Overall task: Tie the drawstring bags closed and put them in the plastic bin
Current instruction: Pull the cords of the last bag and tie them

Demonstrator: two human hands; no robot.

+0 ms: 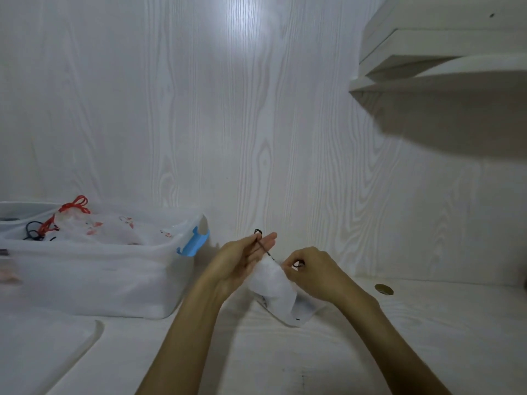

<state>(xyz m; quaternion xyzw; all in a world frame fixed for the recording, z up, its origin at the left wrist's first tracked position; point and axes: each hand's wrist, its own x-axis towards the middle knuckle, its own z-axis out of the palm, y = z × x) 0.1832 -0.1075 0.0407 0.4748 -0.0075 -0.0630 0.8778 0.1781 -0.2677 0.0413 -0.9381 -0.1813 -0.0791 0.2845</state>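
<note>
A small white drawstring bag [275, 289] with a dark cord hangs between my hands just above the white table, its lower end touching the tabletop. My left hand [242, 260] pinches one end of the dark cord [263, 248] between thumb and fingers, the cord's knot sticking out above them. My right hand [315, 275] pinches the other end of the cord at the bag's gathered mouth. The translucent plastic bin [94, 280] with a blue latch stands to the left. Inside it lie several pale bags [97, 226] with red and dark cords.
A translucent lid [42, 346] lies flat at the front left, below the bin. A small brass-coloured round object [383, 289] sits on the table to the right of my hands. White shelves [445, 67] jut out at the upper right. A wood-grain wall stands close behind.
</note>
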